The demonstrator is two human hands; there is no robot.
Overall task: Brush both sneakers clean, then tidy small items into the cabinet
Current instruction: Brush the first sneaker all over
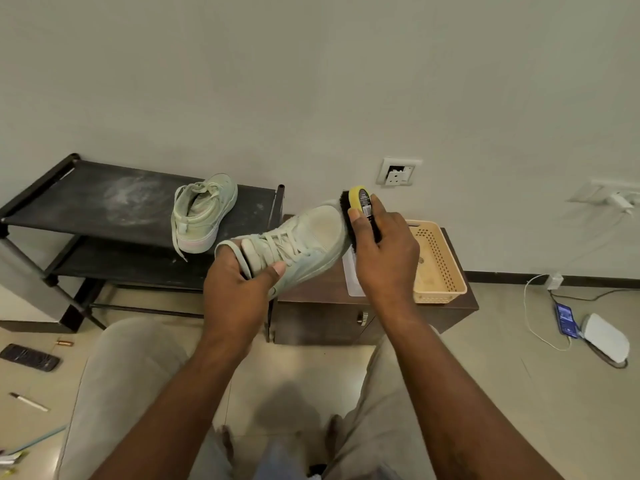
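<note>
My left hand (239, 285) grips a pale green sneaker (304, 244) by its laced collar, toe pointing away and to the right, held above the low brown cabinet (325, 306). My right hand (384, 247) holds a yellow-backed brush (360, 206) with dark bristles pressed against the sneaker's toe edge. The second pale green sneaker (204, 213) stands on the top shelf of the black shoe rack (104, 199), heel toward me, laces hanging over the edge.
A beige perforated basket (440, 268) and a white sheet (353, 275) lie on the cabinet top. On the floor: a remote (29, 356), a battery (65, 342), a pen (29, 401) at left; a phone on a cable (566, 320) and a white device (606, 337) at right.
</note>
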